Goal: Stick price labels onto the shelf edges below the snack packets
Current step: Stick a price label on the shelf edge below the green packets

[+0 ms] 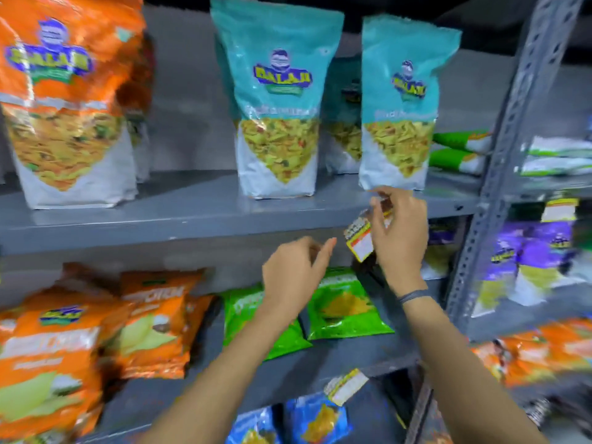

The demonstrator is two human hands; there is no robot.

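My right hand pinches a small white, red and yellow price label in front of the grey upper shelf edge, just below the right teal snack packet. My left hand hovers a little left of the label with curled fingers apart and nothing in it. A second teal packet and an orange packet stand on the same shelf. Another label hangs on the lower shelf edge.
Green packets and orange packets lie on the shelf below, blue ones lower still. A perforated grey upright divides this bay from one on the right holding purple packets.
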